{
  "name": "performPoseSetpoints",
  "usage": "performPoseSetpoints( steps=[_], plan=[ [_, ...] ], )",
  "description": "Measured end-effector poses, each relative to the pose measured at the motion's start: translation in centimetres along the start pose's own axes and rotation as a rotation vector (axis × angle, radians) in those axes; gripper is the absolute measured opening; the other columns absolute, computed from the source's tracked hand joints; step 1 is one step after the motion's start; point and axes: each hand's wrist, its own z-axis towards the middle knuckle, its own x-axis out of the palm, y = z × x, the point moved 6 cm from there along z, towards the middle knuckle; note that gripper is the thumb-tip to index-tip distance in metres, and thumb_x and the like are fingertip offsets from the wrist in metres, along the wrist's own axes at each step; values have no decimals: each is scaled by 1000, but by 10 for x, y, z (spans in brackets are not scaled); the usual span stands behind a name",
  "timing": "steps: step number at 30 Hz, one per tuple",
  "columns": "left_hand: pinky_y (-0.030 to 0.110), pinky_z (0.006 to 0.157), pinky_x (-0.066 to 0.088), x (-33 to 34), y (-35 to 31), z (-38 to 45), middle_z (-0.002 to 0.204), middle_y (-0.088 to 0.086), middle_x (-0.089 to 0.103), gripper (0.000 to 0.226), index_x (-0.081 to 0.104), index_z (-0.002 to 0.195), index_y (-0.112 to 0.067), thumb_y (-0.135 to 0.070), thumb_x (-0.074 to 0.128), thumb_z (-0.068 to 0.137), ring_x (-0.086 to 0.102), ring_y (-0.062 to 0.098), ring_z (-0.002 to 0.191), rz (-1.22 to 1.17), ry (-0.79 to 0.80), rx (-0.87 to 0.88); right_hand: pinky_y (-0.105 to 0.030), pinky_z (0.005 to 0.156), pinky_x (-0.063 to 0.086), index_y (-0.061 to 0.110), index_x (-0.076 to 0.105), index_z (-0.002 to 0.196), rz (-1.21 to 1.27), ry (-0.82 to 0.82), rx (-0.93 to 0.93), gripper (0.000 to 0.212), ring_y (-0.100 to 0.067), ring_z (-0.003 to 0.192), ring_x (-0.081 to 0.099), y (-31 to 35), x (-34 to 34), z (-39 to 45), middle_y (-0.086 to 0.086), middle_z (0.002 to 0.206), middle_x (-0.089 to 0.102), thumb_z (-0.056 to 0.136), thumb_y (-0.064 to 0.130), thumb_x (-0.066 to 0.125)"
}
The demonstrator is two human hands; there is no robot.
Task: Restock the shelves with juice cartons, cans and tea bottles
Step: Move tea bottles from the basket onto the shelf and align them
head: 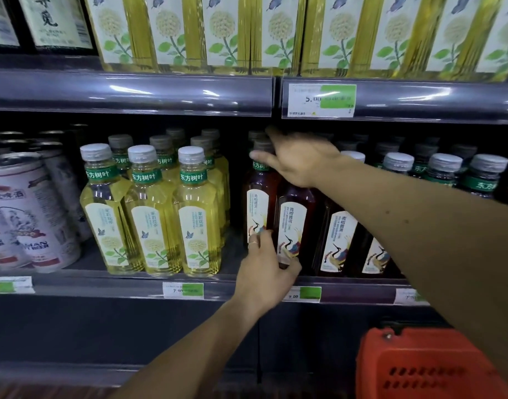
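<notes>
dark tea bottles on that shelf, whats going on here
A person is restocking dark tea bottles on the middle shelf. The left hand grips the base of a front bottle, while the right hand reaches over its top, fingers spread. Yellow tea bottles stand to the left, and a red basket waits below.

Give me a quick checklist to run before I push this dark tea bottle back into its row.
1. Left hand holds the front dark tea bottle low on its body: ok.
2. Right hand at the bottle tops, steadying: cannot tell whether it grips a cap.
3. Bottle upright: not ok, it looks slightly tilted.
4. Label faces out: ok.
5. Gap to the yellow tea bottles kept: ok.
6. Space behind in the row: cannot tell, too dark.
</notes>
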Motion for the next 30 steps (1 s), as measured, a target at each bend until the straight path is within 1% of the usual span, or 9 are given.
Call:
performPoseSetpoints(
  steps=[4,6,9,14,20,23,26,28,30],
  plan=[
    [34,70,41,-3,-8,-4,111,-4,48,48,34,114,-29,-60,51,82,49,19,82,36,-17,3,-29,78,33,20,27,151,34,128,-81,86,-35,113,59,-2,-3,0,-18,126,61,90,79,35],
    [34,70,41,-2,-10,-10,104,-6,49,44,33,111,-30,-54,59,86,52,19,82,52,-36,13,-31,79,35,22,27,152,56,120,-67,88,-35,115,59,-2,-2,-1,-17,125,62,89,83,31],
    [29,73,42,0,-13,-19,105,-7,53,46,35,115,-30,-51,64,87,58,18,89,42,-51,17,-35,77,37,24,34,150,122,72,42,85,-36,118,59,-4,-2,-4,-14,126,64,90,83,19],
    [23,68,43,0,-19,-28,106,-5,53,50,38,122,-25,-50,64,87,55,14,83,107,-91,51,-35,77,37,20,33,152,183,32,95,82,-38,117,60,-7,-4,-10,-16,125,64,95,76,17],
    [27,73,50,-5,-15,-27,112,-4,54,49,34,124,-28,-44,65,90,60,17,90,93,-20,61,-38,75,39,20,40,146,102,8,103,79,-37,112,62,-4,-6,-14,-14,116,68,96,75,15],
    [33,74,49,-11,-12,-21,108,-2,62,38,38,117,-29,-51,61,94,62,20,91,28,12,16,-39,78,40,22,38,147,135,46,102,78,-38,116,60,-5,-6,-14,-15,122,66,95,76,15],
    [32,70,40,-12,-21,-19,101,-2,59,32,31,108,-30,-48,56,100,59,20,85,84,-47,51,-38,77,40,22,41,144,155,79,112,75,-37,116,60,-8,-5,-12,-14,122,65,96,74,16],
    [30,69,39,-9,-20,-22,103,-1,60,30,32,113,-29,-45,55,102,59,19,85,88,-71,50,-36,76,39,21,42,143,136,84,105,75,-37,115,61,-6,-5,-13,-14,120,66,97,74,16],
    [32,72,47,-7,-15,-21,110,-2,64,36,38,126,-27,-43,57,101,62,18,91,77,-21,47,-38,82,43,21,39,146,125,102,122,75,-36,119,59,-8,-5,-15,-13,127,64,97,73,18]
  ],
)
